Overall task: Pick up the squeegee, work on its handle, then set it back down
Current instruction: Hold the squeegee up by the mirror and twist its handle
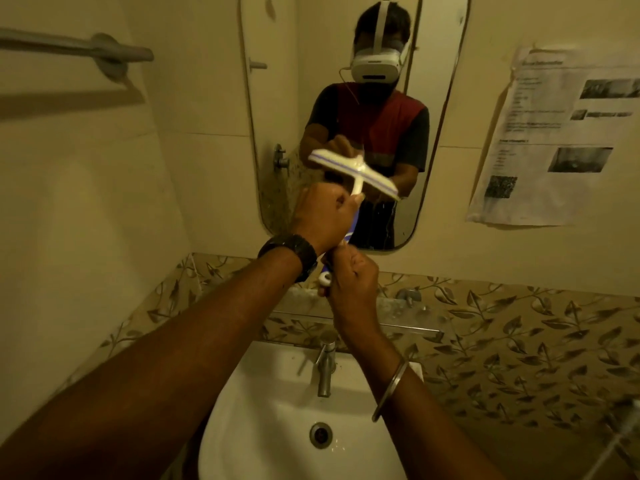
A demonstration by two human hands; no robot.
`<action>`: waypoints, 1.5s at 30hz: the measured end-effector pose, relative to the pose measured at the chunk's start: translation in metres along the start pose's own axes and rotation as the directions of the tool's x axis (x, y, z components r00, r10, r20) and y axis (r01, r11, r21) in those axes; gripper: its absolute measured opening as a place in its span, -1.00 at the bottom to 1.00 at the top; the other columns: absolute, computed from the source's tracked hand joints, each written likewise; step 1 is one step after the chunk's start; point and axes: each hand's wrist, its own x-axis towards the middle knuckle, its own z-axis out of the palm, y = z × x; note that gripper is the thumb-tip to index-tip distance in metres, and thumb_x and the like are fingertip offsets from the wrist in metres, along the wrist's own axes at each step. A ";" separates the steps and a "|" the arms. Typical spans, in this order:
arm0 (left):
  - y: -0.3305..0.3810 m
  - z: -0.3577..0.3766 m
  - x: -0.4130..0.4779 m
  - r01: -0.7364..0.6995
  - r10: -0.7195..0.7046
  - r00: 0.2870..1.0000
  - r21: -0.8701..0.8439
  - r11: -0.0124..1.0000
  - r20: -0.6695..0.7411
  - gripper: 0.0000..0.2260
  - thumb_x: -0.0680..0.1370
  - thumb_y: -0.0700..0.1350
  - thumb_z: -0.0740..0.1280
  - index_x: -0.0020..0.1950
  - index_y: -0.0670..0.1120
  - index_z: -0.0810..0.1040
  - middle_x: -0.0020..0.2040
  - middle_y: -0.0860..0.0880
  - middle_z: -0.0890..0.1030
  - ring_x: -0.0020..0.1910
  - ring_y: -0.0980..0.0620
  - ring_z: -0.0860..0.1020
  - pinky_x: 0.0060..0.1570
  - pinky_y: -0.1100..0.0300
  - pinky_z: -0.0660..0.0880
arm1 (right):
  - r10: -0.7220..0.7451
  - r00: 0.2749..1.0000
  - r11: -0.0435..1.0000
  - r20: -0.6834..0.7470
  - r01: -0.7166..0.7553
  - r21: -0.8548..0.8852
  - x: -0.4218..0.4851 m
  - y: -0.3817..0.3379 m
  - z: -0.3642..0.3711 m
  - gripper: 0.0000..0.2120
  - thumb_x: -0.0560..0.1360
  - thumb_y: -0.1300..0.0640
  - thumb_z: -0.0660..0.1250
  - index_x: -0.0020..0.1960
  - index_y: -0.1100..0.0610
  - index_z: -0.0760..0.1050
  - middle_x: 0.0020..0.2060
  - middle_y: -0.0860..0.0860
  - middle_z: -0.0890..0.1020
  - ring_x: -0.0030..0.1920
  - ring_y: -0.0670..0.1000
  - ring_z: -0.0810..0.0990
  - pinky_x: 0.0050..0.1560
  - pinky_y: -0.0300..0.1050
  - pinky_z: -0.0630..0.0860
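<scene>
I hold a white squeegee (pixel 353 173) with a blue rubber strip up in front of the mirror, its blade tilted down to the right. My left hand (pixel 323 214), with a black watch on the wrist, is closed around the upper part of the handle just under the blade. My right hand (pixel 349 275) is fisted around the handle's lower end, where a white and blue tip with a hanging hole sticks out. The middle of the handle is hidden by my hands.
Below my arms is a white basin (pixel 263 420) with a steel tap (pixel 325 365). A narrow glass shelf (pixel 408 328) runs under the mirror (pixel 436 109). A grey towel bar (pixel 86 48) is at upper left. A printed paper sheet (pixel 554 133) hangs at right.
</scene>
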 end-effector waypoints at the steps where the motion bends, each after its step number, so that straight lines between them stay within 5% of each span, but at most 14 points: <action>1: 0.012 -0.005 0.006 -0.043 0.043 0.999 0.008 0.999 -0.012 -0.63 0.62 0.02 0.35 -0.36 -0.07 0.50 -0.48 0.07 0.42 -0.53 0.20 0.34 -0.50 0.40 0.24 | -0.037 0.999 0.999 -0.005 0.037 0.018 0.006 -0.010 0.001 -0.64 0.74 0.17 0.19 -0.20 0.27 0.49 -0.39 0.13 0.49 -0.46 -0.06 0.47 -0.48 -0.20 0.46; 6: 0.044 -0.027 0.040 -0.113 0.113 0.992 0.009 0.994 -0.054 -0.68 0.63 0.03 0.35 -0.22 -0.15 0.63 -0.42 0.10 0.48 -0.45 0.21 0.41 -0.42 0.46 0.30 | -0.147 0.989 0.989 -0.026 0.148 0.031 0.042 -0.038 0.014 -0.64 0.74 0.16 0.19 -0.22 0.19 0.48 -0.38 0.14 0.50 -0.46 -0.05 0.47 -0.49 -0.19 0.46; 10: 0.015 -0.031 0.035 -0.074 0.073 0.995 -0.013 0.997 -0.066 -0.68 0.61 0.02 0.36 -0.21 -0.18 0.66 -0.44 0.09 0.49 -0.47 0.20 0.41 -0.41 0.38 0.29 | -0.109 0.994 0.994 0.000 0.109 -0.005 0.036 -0.018 0.028 -0.59 0.74 0.14 0.19 -0.21 0.34 0.46 -0.39 0.25 0.50 -0.47 -0.05 0.48 -0.50 -0.18 0.48; 15: -0.033 -0.032 0.004 0.040 -0.041 0.999 -0.046 0.998 -0.020 -0.62 0.63 0.01 0.35 -0.25 -0.25 0.60 -0.36 -0.18 0.57 -0.46 0.10 0.40 -0.40 0.25 0.32 | -0.025 0.998 0.994 0.060 0.031 -0.102 0.006 0.014 0.036 -0.56 0.75 0.13 0.19 -0.20 0.39 0.48 -0.42 0.09 0.54 -0.49 -0.06 0.50 -0.51 -0.22 0.49; 24: 0.034 -0.056 0.056 -0.108 0.098 0.988 -0.083 0.991 -0.124 -0.68 0.62 0.03 0.36 -0.21 -0.16 0.65 -0.41 0.10 0.52 -0.44 0.22 0.44 -0.37 0.42 0.32 | -0.217 0.976 0.975 0.016 0.217 -0.047 0.052 -0.054 0.041 -0.63 0.75 0.14 0.19 -0.21 0.21 0.47 -0.39 0.12 0.51 -0.42 0.04 0.48 -0.45 -0.14 0.48; 29: 0.009 -0.061 0.053 -0.080 0.064 0.986 -0.101 0.992 -0.153 -0.62 0.61 -0.02 0.37 -0.40 -0.04 0.48 -0.50 0.13 0.43 -0.56 0.31 0.43 -0.51 0.49 0.31 | -0.170 0.983 0.980 0.072 0.176 -0.095 0.054 -0.034 0.052 -0.58 0.75 0.10 0.19 -0.24 0.27 0.45 -0.41 0.07 0.52 -0.46 -0.05 0.47 -0.47 -0.20 0.47; 32: -0.028 -0.059 0.029 -0.010 -0.007 0.990 -0.119 0.993 -0.144 -0.61 0.62 0.00 0.35 -0.34 -0.19 0.54 -0.48 0.00 0.47 -0.55 0.22 0.41 -0.52 0.45 0.30 | -0.078 0.989 0.986 0.124 0.095 -0.136 0.034 -0.006 0.056 -0.56 0.74 0.09 0.21 -0.22 0.36 0.46 -0.42 0.09 0.52 -0.49 -0.03 0.48 -0.49 -0.15 0.49; 37: -0.051 -0.060 0.012 0.059 -0.082 0.986 -0.160 0.985 -0.144 -0.59 0.62 0.06 0.35 -0.24 -0.25 0.61 -0.37 -0.19 0.59 -0.45 -0.01 0.48 -0.37 0.11 0.46 | -0.039 0.988 0.983 0.149 0.065 -0.172 0.016 -0.001 0.063 -0.57 0.74 0.10 0.22 -0.27 0.24 0.48 -0.46 0.07 0.53 -0.51 -0.03 0.50 -0.51 -0.20 0.47; 39: -0.034 -0.069 0.020 0.032 -0.060 0.986 -0.177 0.984 -0.156 -0.60 0.62 0.04 0.35 -0.26 -0.24 0.59 -0.40 -0.17 0.55 -0.48 0.05 0.43 -0.39 0.18 0.42 | -0.097 0.984 0.982 0.150 0.119 -0.146 0.022 -0.019 0.064 -0.57 0.74 0.12 0.21 -0.25 0.33 0.48 -0.44 0.08 0.53 -0.51 -0.07 0.49 -0.51 -0.22 0.48; 42: 0.003 -0.088 0.045 -0.040 0.013 0.984 -0.150 0.988 -0.175 -0.61 0.62 0.03 0.35 -0.38 -0.07 0.51 -0.47 0.04 0.46 -0.52 0.18 0.37 -0.46 0.40 0.32 | -0.200 0.972 0.969 0.120 0.214 -0.120 0.043 -0.052 0.069 -0.61 0.73 0.12 0.21 -0.25 0.18 0.49 -0.41 0.04 0.55 -0.46 -0.06 0.50 -0.46 -0.19 0.49; 45: 0.027 -0.101 0.073 -0.099 0.077 0.978 -0.109 0.989 -0.196 -0.63 0.61 0.04 0.36 -0.37 -0.04 0.52 -0.47 0.10 0.44 -0.52 0.19 0.37 -0.43 0.37 0.31 | -0.258 0.964 0.962 0.060 0.262 -0.077 0.066 -0.073 0.081 -0.62 0.73 0.13 0.22 -0.26 0.14 0.47 -0.41 0.05 0.53 -0.45 -0.02 0.48 -0.44 -0.15 0.49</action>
